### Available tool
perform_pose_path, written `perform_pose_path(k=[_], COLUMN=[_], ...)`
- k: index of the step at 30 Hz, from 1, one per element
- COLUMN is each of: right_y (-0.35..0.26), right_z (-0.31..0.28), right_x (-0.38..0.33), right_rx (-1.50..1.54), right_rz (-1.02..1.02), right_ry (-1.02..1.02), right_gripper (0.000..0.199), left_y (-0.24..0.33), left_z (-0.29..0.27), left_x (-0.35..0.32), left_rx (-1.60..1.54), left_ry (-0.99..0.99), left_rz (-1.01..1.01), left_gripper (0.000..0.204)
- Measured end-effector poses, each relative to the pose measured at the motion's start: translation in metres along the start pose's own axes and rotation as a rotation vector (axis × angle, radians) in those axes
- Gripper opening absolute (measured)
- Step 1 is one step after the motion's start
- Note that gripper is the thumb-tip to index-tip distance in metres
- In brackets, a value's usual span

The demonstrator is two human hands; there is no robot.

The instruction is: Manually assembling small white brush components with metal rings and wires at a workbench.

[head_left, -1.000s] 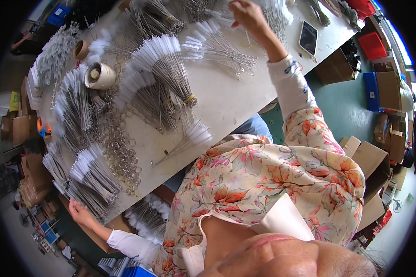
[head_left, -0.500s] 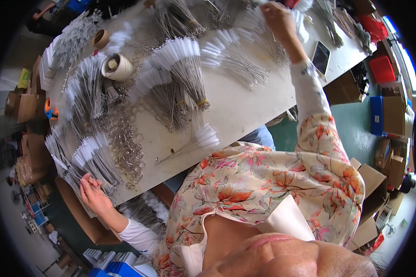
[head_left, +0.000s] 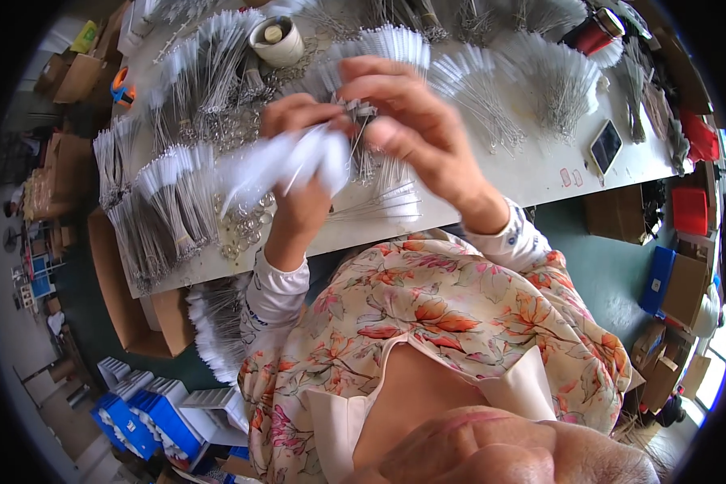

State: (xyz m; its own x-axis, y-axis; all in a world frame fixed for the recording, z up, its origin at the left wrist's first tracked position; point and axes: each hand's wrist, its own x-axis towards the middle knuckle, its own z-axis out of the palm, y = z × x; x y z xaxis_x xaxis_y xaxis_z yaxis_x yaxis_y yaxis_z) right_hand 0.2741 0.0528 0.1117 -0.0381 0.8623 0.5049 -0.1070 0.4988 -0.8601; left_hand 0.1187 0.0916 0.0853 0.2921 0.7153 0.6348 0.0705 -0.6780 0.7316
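In front of my chest, my left hand (head_left: 305, 208) is closed round a bunch of thin wire brushes (head_left: 286, 165) with white bristles, smeared by motion. My right hand (head_left: 423, 133) meets it with bent fingers at the grey wire ends; what its fingertips pinch is too blurred to make out. Beneath both hands lies a small loose bunch of similar brushes (head_left: 391, 206) near the table's front edge. To the left, a bundle of white-tipped brushes (head_left: 173, 198) rests beside a heap of metal rings (head_left: 246, 230), partly hidden by my left hand.
More brush bundles (head_left: 557, 85) cover the far part of the table (head_left: 532, 181). A spool (head_left: 277, 42), an orange tape dispenser (head_left: 123, 87), a phone (head_left: 607, 147) and a red cylinder (head_left: 593, 32) stand or lie there. A cardboard box (head_left: 157, 335) and blue crates (head_left: 129, 423) sit beyond the left edge.
Both hands have come together over the table's middle, the right from the far right, the left from the near left. A bunch of brushes is now in my left hand. The view has shifted.
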Motion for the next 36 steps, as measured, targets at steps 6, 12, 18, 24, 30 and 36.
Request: perform_pose_path(k=[6, 12, 18, 24, 30, 36], right_y=[0.036, 0.029, -0.006, -0.020, -0.019, -0.024], right_z=[-0.004, -0.008, 0.009, 0.000, -0.004, -0.060], right_x=[-0.019, -0.004, -0.008, -0.005, -0.014, -0.052], right_rx=[0.743, 0.995, -0.088, 0.086, 0.472, -0.522], right_rz=[0.569, 0.517, 0.440, 0.560, 0.911, 0.719], right_ry=[0.142, 0.171, -0.360, -0.465, -0.649, -0.660], right_gripper=[0.030, 0.017, 0.013, 0.014, 0.021, 0.014], left_y=[0.006, 0.016, 0.036, 0.037, 0.044, 0.034], left_z=[0.019, -0.005, -0.035, -0.051, -0.036, -0.046], left_x=[-0.017, -0.018, 0.012, -0.005, -0.026, -0.067], left_rx=[0.115, 0.331, -0.143, -0.139, 0.018, 0.302], left_ry=[-0.004, -0.194, -0.299, -0.340, -0.254, -0.132], left_rz=[0.266, 0.333, 0.100, -0.102, 0.209, 0.084], left_gripper=[0.026, 0.042, 0.100, 0.034, 0.021, 0.019])
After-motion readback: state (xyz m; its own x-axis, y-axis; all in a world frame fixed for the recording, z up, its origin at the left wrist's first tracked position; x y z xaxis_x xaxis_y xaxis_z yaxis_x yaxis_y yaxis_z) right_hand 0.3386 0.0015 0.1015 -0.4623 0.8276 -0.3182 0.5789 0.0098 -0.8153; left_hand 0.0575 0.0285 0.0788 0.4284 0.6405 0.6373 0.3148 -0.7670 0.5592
